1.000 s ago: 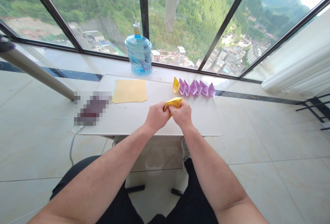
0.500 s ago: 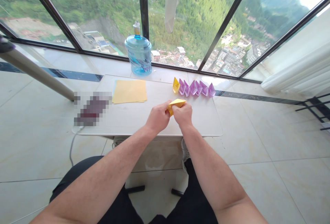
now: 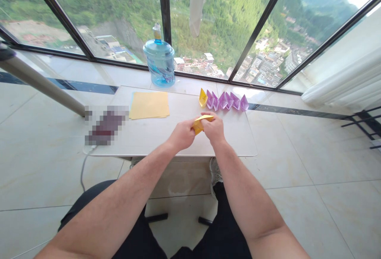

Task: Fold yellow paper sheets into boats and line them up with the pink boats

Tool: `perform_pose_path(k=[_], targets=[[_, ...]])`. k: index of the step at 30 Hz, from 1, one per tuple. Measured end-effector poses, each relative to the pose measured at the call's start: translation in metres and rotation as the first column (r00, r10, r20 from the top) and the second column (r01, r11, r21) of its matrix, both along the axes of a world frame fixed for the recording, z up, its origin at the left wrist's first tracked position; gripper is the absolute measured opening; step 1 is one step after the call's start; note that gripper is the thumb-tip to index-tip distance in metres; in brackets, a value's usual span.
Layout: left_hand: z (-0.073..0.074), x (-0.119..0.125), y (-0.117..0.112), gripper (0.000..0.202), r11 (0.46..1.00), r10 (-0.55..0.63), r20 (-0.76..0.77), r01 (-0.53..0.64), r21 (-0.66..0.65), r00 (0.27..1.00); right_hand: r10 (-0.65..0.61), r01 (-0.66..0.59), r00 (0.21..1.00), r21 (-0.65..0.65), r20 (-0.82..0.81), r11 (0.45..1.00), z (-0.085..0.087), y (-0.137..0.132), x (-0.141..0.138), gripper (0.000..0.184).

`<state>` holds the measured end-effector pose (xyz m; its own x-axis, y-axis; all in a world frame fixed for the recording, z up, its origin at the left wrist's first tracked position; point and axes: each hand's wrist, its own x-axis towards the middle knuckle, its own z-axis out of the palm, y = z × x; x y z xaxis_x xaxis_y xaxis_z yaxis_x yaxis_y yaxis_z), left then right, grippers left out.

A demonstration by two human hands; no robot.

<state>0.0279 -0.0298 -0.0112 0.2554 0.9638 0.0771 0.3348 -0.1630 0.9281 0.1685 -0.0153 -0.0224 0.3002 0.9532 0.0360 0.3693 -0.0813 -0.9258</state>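
A folded yellow paper boat [image 3: 199, 125] is held between my two hands, above the front part of the white table [image 3: 149, 140]. My left hand [image 3: 182, 135] grips its left end, fingers closed. My right hand [image 3: 213, 127] is closed on its right side, with fingers showing behind the upper edge. Parts of the paper are hidden by both hands. Beyond them, a yellow paper boat [image 3: 203, 98] and several purple paper boats [image 3: 228, 101] stand in a row at the table's back right. Flat yellow paper sheets [image 3: 149, 105] lie stacked at the back left.
A blue water bottle [image 3: 159, 64] stands behind the table by the window. At the table's left end lies a pixelated dark object [image 3: 107, 126] with a cable [image 3: 82, 171] hanging down. A slanted pole [image 3: 44, 78] rises at far left.
My right hand has turned slightly and shifted a little to the right, its fingers now showing behind the paper. Both hands still hold the yellow boat.
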Motion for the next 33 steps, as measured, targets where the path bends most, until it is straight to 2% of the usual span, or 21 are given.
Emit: perform_pose_path(k=[3,5,7,9,12,15,17,21,26,30,33], targets=[[0.001,-0.008,0.007,0.042,0.991,-0.051,0.051,0.057,-0.120,0.997,0.132,-0.143,0.977,0.052,0.164,0.988,0.008,-0.001,0.013,0.045],[0.002,-0.016,0.012,0.038,0.980,-0.074,0.046,0.081,-0.179,0.996,0.236,-0.254,0.949,0.062,0.209,0.965,0.011,-0.003,0.019,0.047],[0.004,-0.022,0.018,0.036,0.979,-0.028,0.010,0.029,-0.202,1.000,0.329,-0.343,0.926,0.050,0.183,0.938,0.013,-0.005,0.020,0.044],[0.008,-0.027,0.021,0.038,0.973,0.095,0.025,-0.088,-0.212,0.995,0.375,-0.381,0.921,0.041,0.109,0.924,0.014,-0.007,0.018,0.043],[0.015,-0.028,0.024,0.044,0.947,0.260,0.165,-0.218,-0.234,0.951,0.341,-0.341,0.936,0.017,-0.088,0.940,0.016,-0.006,0.011,0.046],[0.020,-0.026,0.023,0.048,0.940,0.271,0.271,-0.193,-0.282,0.924,0.261,-0.291,0.921,-0.064,-0.290,0.955,0.022,-0.005,0.007,0.051],[0.022,-0.025,0.021,0.048,0.934,0.261,0.291,-0.164,-0.319,0.920,0.232,-0.293,0.902,-0.120,-0.364,0.949,0.026,-0.005,0.006,0.052],[0.023,-0.023,0.020,0.037,0.919,0.269,0.320,-0.143,-0.368,0.908,0.268,-0.346,0.888,-0.158,-0.375,0.925,0.032,-0.007,0.010,0.048],[0.025,-0.025,0.022,0.035,0.870,0.365,0.375,-0.168,-0.465,0.852,0.332,-0.386,0.854,-0.061,-0.400,0.920,0.032,-0.009,0.014,0.050],[0.028,-0.029,0.023,0.034,0.832,0.418,0.435,-0.144,-0.536,0.798,0.315,-0.362,0.837,-0.021,-0.447,0.932,0.031,-0.009,0.015,0.038],[0.029,-0.032,0.024,0.030,0.835,0.417,0.491,-0.109,-0.540,0.765,0.307,-0.351,0.822,-0.001,-0.479,0.937,0.031,-0.010,0.016,0.031]])
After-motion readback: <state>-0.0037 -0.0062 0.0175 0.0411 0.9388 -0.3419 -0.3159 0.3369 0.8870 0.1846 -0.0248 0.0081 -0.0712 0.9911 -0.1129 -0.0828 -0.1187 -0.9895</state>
